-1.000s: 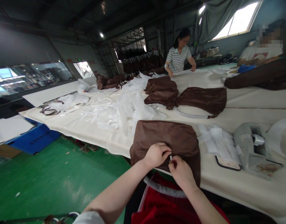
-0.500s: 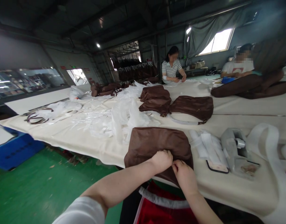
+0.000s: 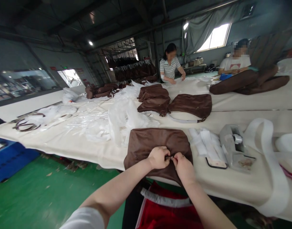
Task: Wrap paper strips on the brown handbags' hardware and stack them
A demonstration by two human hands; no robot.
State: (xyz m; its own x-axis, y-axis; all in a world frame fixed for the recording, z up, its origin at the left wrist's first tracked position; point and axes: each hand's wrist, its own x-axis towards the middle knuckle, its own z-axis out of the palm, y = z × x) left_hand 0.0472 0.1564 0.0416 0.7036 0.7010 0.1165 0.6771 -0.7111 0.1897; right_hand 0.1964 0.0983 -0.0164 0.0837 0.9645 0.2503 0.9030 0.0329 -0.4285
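A brown leather bag (image 3: 141, 143) lies flat at the near edge of the cloth-covered table. Over its middle, my left hand (image 3: 159, 157) is closed, fingers curled around a small dark piece at the bag's surface. Just right of it, my right hand (image 3: 183, 165) pinches at the same spot, thumb and forefinger together; whatever sits between those fingertips is too small to name. The two hands nearly touch.
Behind the bag are crumpled clear plastic (image 3: 122, 121) and more brown bags (image 3: 191, 105). To the right stand a tape dispenser (image 3: 232, 140), white strips (image 3: 209, 143) and a phone (image 3: 216, 163). Two people are across the table (image 3: 236, 127).
The view has shifted slightly. My hands have lifted a little and a small dark piece now shows between them. The striped-shirt person's hands have moved apart.
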